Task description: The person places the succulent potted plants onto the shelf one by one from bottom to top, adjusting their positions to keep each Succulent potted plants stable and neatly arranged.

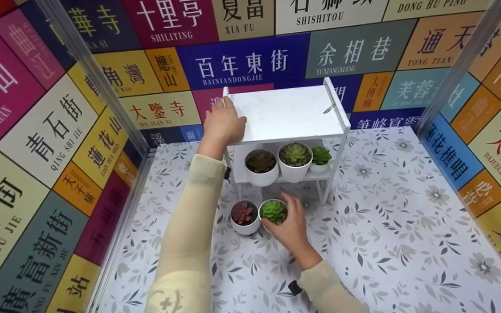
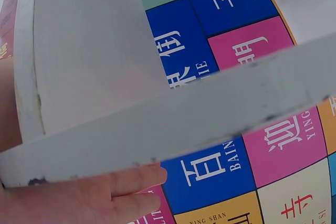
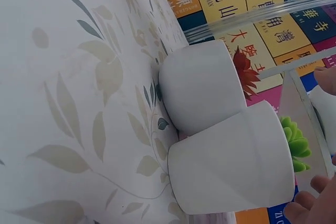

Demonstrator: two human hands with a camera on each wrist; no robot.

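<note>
My left hand (image 1: 223, 123) holds the left end of a white two-tier plant rack (image 1: 287, 111). In the left wrist view its fingers (image 2: 137, 180) lie behind the rack's rail (image 2: 220, 103), with the thumb side at the left edge. My right hand (image 1: 292, 226) is spread around the rim of a white pot holding a bright green succulent (image 1: 273, 211). In the right wrist view the fingertips (image 3: 300, 206) are at that pot's (image 3: 231, 161) rim, while the thumb appears apart from it. Close beside it stands a white pot with a red succulent (image 1: 244, 213).
On the rack's lower tier stand a pot with a dark brownish plant (image 1: 262, 167), a pot with a pale green succulent (image 1: 295, 161) and a smaller green one (image 1: 320, 157). A leaf-patterned cloth (image 1: 389, 243) covers the table. Sign-covered walls (image 1: 242, 61) enclose it.
</note>
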